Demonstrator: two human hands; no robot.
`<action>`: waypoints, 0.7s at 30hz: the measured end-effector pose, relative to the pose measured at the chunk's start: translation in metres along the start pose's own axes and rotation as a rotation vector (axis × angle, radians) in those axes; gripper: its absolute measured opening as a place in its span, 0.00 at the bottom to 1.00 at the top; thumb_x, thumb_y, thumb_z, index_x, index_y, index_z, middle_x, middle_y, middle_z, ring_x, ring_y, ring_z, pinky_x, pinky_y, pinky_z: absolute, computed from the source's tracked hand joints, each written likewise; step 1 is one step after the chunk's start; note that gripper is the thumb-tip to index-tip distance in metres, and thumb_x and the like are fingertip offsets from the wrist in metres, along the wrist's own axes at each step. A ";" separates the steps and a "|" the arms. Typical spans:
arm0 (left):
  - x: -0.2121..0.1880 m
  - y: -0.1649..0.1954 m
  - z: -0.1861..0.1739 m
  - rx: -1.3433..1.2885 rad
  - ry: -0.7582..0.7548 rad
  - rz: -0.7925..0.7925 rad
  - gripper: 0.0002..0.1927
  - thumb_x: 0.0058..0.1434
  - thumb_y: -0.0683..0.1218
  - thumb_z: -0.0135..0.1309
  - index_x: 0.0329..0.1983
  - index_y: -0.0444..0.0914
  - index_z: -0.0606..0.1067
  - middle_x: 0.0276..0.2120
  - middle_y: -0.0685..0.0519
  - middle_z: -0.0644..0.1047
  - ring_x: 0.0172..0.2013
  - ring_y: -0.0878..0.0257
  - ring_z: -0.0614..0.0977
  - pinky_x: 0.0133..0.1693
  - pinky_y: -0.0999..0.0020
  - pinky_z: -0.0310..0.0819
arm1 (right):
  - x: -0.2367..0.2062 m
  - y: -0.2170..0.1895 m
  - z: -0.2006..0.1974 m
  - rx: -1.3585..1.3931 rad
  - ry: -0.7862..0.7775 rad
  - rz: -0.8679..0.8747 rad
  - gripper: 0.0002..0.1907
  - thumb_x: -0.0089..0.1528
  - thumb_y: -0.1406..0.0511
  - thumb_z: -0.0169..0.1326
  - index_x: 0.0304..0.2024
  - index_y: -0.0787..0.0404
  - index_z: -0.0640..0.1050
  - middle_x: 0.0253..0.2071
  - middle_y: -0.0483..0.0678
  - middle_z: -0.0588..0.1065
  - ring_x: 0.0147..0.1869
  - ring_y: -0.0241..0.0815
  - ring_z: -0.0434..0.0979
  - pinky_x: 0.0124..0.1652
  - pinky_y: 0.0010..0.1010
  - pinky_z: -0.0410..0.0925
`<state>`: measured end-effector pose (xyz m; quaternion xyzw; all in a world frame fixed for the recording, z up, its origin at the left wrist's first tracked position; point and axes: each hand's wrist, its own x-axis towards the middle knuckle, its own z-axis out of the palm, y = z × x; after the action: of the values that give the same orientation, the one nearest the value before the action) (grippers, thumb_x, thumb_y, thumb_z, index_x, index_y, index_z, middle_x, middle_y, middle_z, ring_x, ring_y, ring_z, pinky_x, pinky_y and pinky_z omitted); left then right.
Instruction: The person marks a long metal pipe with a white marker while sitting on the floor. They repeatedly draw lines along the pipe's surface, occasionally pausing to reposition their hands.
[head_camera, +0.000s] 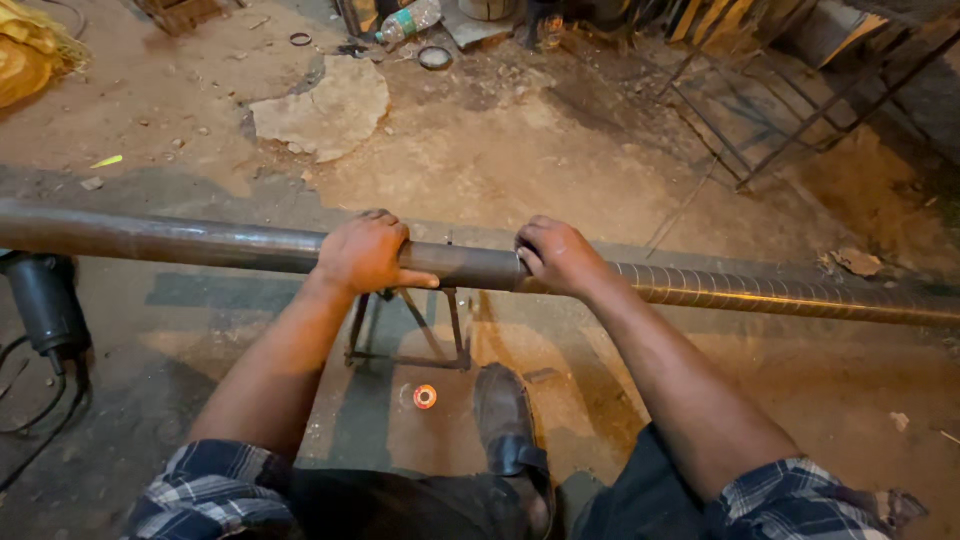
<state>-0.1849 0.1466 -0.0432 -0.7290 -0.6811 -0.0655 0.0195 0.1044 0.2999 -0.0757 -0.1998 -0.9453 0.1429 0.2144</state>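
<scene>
Item: steel pipe (200, 243) on a low metal stand (410, 330). We wrap our left hand (365, 252) and right hand (558, 255) around it; ridged finish at 3 o'clock, plain at 9 o'clock, roughly half done.

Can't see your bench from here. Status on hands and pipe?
Both hands, left and right, gripping steel pipe. Pipe resting on small stand. Nothing blocking.

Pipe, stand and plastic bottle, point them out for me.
pipe (180, 243), head view, bare stretch left of the left hand
stand (410, 335), head view, legs under the pipe
bottle (410, 20), head view, middle of its body on the ground
</scene>
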 end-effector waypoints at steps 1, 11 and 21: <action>0.000 0.002 -0.001 0.002 0.006 -0.002 0.42 0.43 0.78 0.62 0.40 0.38 0.79 0.43 0.47 0.78 0.52 0.50 0.78 0.55 0.55 0.73 | 0.000 0.001 0.000 -0.001 -0.005 0.001 0.08 0.60 0.66 0.57 0.39 0.64 0.79 0.40 0.56 0.76 0.46 0.59 0.77 0.47 0.44 0.71; -0.024 0.021 0.006 0.213 0.234 -0.034 0.44 0.39 0.79 0.62 0.43 0.39 0.77 0.40 0.51 0.75 0.47 0.56 0.75 0.48 0.60 0.69 | 0.004 0.005 0.009 -0.008 0.017 0.040 0.08 0.60 0.66 0.55 0.39 0.63 0.79 0.41 0.56 0.76 0.46 0.58 0.77 0.47 0.44 0.71; -0.004 0.007 0.000 0.039 0.006 -0.033 0.43 0.41 0.77 0.64 0.43 0.38 0.80 0.47 0.47 0.77 0.57 0.51 0.76 0.57 0.56 0.73 | 0.000 0.000 -0.001 -0.019 -0.018 0.014 0.08 0.61 0.65 0.56 0.40 0.64 0.78 0.40 0.56 0.76 0.46 0.58 0.77 0.48 0.45 0.71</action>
<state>-0.1784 0.1426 -0.0434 -0.7171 -0.6940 -0.0546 0.0348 0.1049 0.3002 -0.0746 -0.2072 -0.9472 0.1371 0.2028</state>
